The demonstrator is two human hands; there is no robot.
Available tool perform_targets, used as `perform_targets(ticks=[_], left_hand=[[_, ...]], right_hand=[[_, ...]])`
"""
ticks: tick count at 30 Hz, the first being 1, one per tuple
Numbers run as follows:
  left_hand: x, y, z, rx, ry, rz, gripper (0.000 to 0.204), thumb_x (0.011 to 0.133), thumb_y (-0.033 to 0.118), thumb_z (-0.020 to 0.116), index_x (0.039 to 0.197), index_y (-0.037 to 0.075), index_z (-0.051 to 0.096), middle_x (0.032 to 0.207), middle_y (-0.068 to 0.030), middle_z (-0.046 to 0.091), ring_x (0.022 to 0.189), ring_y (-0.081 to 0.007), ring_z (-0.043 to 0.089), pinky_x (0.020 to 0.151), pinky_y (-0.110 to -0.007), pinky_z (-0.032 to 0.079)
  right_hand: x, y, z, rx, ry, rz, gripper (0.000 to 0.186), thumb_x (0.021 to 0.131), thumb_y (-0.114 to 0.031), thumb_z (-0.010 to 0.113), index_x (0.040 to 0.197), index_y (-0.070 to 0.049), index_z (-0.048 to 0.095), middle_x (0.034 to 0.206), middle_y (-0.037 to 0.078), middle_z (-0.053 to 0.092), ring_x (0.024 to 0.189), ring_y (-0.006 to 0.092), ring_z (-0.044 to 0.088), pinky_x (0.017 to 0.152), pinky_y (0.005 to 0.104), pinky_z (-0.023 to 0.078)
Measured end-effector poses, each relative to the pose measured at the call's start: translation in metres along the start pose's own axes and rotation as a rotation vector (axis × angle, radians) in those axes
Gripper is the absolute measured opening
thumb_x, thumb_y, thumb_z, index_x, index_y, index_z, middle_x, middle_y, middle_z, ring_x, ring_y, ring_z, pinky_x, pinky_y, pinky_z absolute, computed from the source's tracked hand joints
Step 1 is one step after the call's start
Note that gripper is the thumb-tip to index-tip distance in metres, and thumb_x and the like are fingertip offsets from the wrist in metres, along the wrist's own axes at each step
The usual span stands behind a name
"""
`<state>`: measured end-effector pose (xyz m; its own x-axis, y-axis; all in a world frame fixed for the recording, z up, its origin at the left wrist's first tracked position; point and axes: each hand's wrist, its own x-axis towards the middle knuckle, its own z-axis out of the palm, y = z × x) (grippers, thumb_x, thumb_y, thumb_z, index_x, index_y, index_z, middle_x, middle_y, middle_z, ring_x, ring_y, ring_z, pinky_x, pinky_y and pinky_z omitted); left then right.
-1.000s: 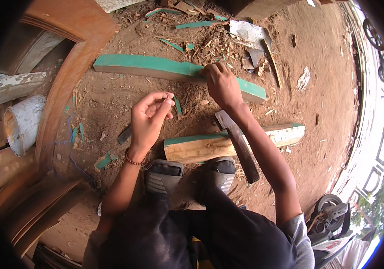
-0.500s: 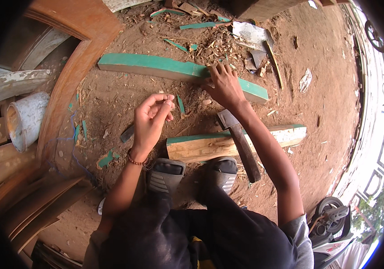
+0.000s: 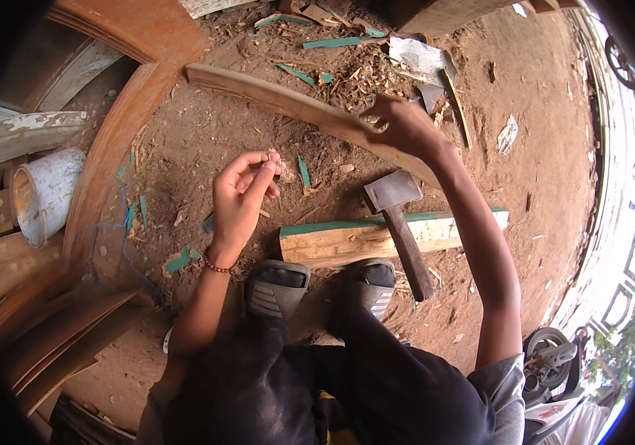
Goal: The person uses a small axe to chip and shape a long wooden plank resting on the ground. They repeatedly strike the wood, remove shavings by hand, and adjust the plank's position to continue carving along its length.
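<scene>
Nearest the person, two shoes point(image 3: 317, 285) are planted on dirt point(image 3: 554, 185) at the edge of a green-edged block point(image 3: 347, 241), across which an axe point(image 3: 399, 222) lies untouched, head away from the feet. The left hand point(image 3: 239, 200) is raised palm-up over the ground beside the block, thumb and fingertips point(image 3: 269, 165) pinched together; whether anything small sits between them cannot be told. Farther out, the right hand point(image 3: 399, 126), arm nearly straight, is closed on a long plank point(image 3: 288, 100), gripping it near its right part with the bare wood face showing and the far end running left toward a curved frame point(image 3: 117, 126). Judged step: the plank is being picked up and turned for working. The next move would call for setting it across the block near the axe, steadied before any cut, with the left hand freed first. Chips and green offcuts point(image 3: 339, 42) litter the far ground; a white bucket point(image 3: 43, 193) lies to the left.
</scene>
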<state>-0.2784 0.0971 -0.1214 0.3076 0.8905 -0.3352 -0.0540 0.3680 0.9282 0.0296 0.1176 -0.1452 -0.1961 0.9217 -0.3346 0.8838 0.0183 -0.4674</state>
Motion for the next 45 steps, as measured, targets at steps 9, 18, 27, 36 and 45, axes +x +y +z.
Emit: perform_targets(ticks=[9,18,27,36,45], left_hand=[[0.106,0.004,0.003,0.717,-0.081,0.530,0.014,0.096,0.014,0.060,0.095,0.000,0.063,0.074,-0.0046,0.065,0.062,-0.0084,0.060,0.056,-0.025,0.049],[0.190,-0.015,0.011,1.283,-0.411,0.753,0.011,0.095,0.011,0.052,0.093,0.000,0.054,0.071,-0.0197,0.063,0.068,-0.0309,0.066,0.064,-0.044,0.054],[0.160,-0.020,-0.006,1.304,-0.499,0.623,0.010,0.097,0.010,0.048,0.100,0.002,0.052,0.081,-0.0196,0.064,0.079,-0.0381,0.064,0.076,-0.046,0.051],[0.128,-0.002,0.012,0.737,-0.220,0.737,0.010,0.089,0.006,0.068,0.096,-0.001,0.067,0.094,-0.0091,0.071,0.090,-0.0196,0.068,0.082,-0.030,0.052],[0.128,0.004,0.036,0.501,-0.138,0.345,0.014,0.087,0.011,0.072,0.095,0.000,0.073,0.093,-0.0056,0.074,0.087,-0.0107,0.068,0.079,-0.026,0.053]], right_hand=[[-0.024,0.015,0.028,1.011,0.179,0.483,0.031,0.098,-0.018,0.055,0.124,0.000,0.051,0.095,0.007,0.060,0.078,0.0186,0.057,0.069,0.0320,0.051],[-0.053,-0.007,0.045,0.847,0.228,0.388,0.024,0.098,-0.020,0.058,0.105,0.003,0.060,0.095,0.017,0.070,0.082,0.0221,0.071,0.069,0.0353,0.055],[-0.053,-0.015,0.034,1.366,0.057,0.335,0.029,0.097,-0.012,0.058,0.120,0.005,0.053,0.112,0.018,0.064,0.090,0.0248,0.071,0.078,0.0329,0.060],[-0.053,-0.023,0.039,1.085,0.262,0.288,0.023,0.091,-0.009,0.067,0.109,0.005,0.061,0.103,0.016,0.067,0.093,0.0261,0.070,0.079,0.0345,0.060],[-0.010,-0.020,0.034,0.313,0.604,0.109,0.013,0.083,-0.006,0.072,0.095,-0.002,0.067,0.098,0.011,0.068,0.084,0.0247,0.069,0.069,0.0341,0.058]])
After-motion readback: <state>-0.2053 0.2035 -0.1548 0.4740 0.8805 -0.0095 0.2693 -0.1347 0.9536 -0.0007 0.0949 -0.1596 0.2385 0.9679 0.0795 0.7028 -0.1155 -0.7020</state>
